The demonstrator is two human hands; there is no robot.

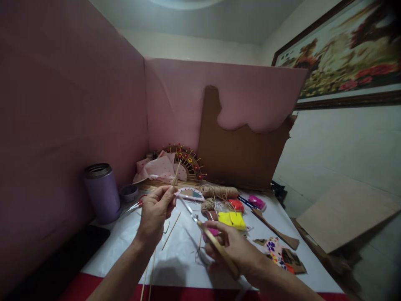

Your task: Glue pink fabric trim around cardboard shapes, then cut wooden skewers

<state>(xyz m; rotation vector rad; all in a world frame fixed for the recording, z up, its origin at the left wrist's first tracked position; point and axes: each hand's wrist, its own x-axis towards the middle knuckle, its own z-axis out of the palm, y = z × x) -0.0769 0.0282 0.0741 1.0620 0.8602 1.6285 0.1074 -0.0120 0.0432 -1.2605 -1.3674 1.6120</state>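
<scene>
My left hand (156,211) is raised over the white table cover, its fingers pinched on a thin wooden stick (176,173) that points up and away. My right hand (230,246) is closed around a pair of scissors (206,234) with tan handles; the metal blades point up-left toward the stick's lower end. Loose sticks (171,230) lie on the white sheet (175,255) under my hands.
A purple tumbler (102,192) stands at the left by the pink board wall. Behind the hands are a fan-shaped stick craft (188,161), a twine roll (219,191), yellow clay packs (232,219), red and pink packs, cardboard scraps (275,232) and a small bowl (129,192).
</scene>
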